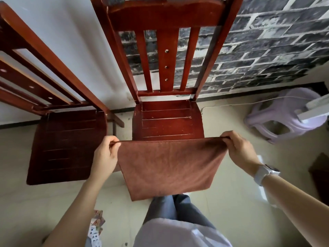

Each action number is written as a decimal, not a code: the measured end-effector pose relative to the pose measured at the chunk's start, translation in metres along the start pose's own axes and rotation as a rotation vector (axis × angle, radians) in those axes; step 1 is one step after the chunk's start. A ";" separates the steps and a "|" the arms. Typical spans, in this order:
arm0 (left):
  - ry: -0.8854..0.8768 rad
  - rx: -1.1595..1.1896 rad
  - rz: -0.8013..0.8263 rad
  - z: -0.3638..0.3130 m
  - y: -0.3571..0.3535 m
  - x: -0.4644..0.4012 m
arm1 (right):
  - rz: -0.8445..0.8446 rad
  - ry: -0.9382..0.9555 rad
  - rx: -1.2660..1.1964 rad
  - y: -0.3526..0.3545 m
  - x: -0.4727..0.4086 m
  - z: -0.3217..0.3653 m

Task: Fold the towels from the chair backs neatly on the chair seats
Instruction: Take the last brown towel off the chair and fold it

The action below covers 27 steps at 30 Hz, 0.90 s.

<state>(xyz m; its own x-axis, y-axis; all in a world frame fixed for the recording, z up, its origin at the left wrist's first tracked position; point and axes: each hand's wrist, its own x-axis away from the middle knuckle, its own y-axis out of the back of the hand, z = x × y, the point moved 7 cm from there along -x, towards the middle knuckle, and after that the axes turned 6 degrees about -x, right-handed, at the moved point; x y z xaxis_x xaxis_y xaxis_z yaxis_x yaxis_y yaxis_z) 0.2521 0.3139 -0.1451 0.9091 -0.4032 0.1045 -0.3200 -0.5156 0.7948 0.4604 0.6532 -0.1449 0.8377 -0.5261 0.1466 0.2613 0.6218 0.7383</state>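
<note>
While I watch from the head camera, my left hand [105,154] and right hand [239,148] each pinch a top corner of one brown towel [169,164], stretched taut between them and hanging in front of the near edge of the chair seat [169,120]. I judge this the start of the folding step: the cloth is off the chair back [165,16] but not yet laid down. Next I should lower it flat onto the seat, or bring the two corners together, keeping the edges aligned. I count one towel, two hands, two wooden chairs, the second chair [65,143] to the left, and farther off one pale stool [284,114].
</note>
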 end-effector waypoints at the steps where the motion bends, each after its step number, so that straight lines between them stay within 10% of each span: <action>1: 0.001 -0.009 0.012 0.005 -0.007 -0.015 | 0.006 -0.004 0.024 -0.006 -0.014 -0.003; 27: -0.097 -0.125 0.010 0.059 -0.118 -0.244 | -0.282 -0.051 0.151 -0.090 -0.215 -0.054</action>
<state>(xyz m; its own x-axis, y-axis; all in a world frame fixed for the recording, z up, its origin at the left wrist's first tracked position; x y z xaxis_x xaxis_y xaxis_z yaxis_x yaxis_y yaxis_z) 0.0523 0.4286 -0.2992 0.8742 -0.4818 0.0597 -0.2877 -0.4152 0.8631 0.2825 0.7421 -0.2789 0.7163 -0.6962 -0.0477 0.4027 0.3565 0.8431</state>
